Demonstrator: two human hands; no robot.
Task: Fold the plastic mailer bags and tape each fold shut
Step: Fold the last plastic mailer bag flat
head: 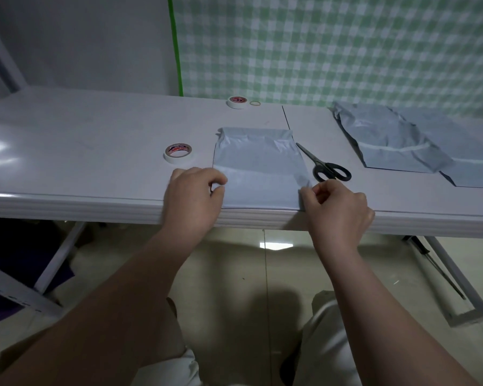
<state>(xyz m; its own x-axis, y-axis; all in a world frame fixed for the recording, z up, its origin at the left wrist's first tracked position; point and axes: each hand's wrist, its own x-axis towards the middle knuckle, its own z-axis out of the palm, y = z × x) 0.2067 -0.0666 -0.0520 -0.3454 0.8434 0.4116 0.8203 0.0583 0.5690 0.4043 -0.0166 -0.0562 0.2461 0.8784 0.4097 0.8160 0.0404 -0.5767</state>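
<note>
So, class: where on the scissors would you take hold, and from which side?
Take the scissors by the black handle loops, coming from the near table edge. They lie flat, loops toward the person and closed blades pointing away, just right of the mailer bag, with the right hand close by.

A grey mailer bag (258,165) lies flat at the white table's (95,151) near edge. The left hand (193,199) pinches its left edge; the right hand (338,207) seems to pinch its right corner. Black scissors (325,167) touch the bag's right side, and a tape roll (178,153) sits left.
</note>
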